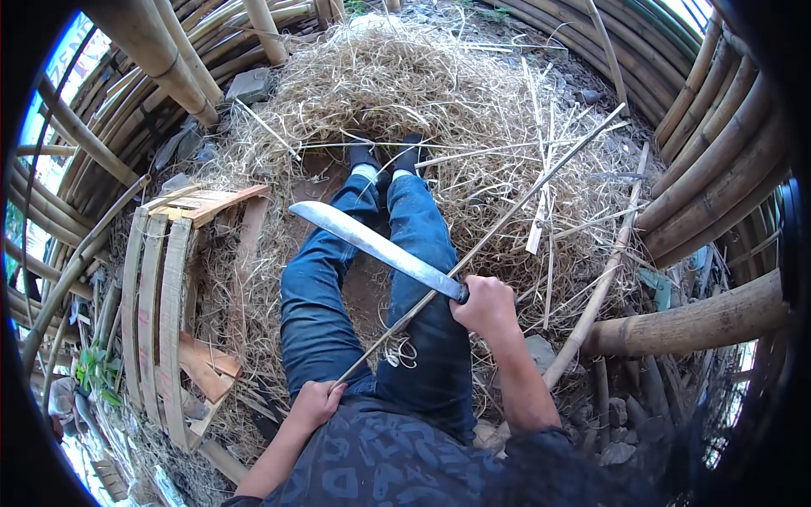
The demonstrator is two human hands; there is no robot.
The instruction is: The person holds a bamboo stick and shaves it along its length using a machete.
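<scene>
Left hand: the left hand [316,404] is sitting at the waist, its fingers closing around the near end of a long thin stick [525,203].
Right hand: the right hand [488,306] is making a fist, its fingers wrapping the dark handle of a big knife [372,245].
Knife: its broad blade is pointing to the upper left, spanning the view across both legs.
Stick: it is slanting from the left hand up toward the upper right, over the right thigh, and crossing the knife close to the handle; whether the two are touching I cannot tell.
Legs: the person is sitting with blue jeans [427,232] stretching forward, dark shoes reaching the shavings; a pale curl [404,351] is lying on the right thigh.
Shavings: a large straw-coloured heap [397,80] is covering the ground ahead, with loose pale strips [541,182] lying on its right side.
Crate: a slatted wooden crate [176,321] is standing at the left, near the left leg.
Bamboo: thick poles [693,325] are lining both sides, and a grey stone [250,86] is resting at the upper left.
</scene>
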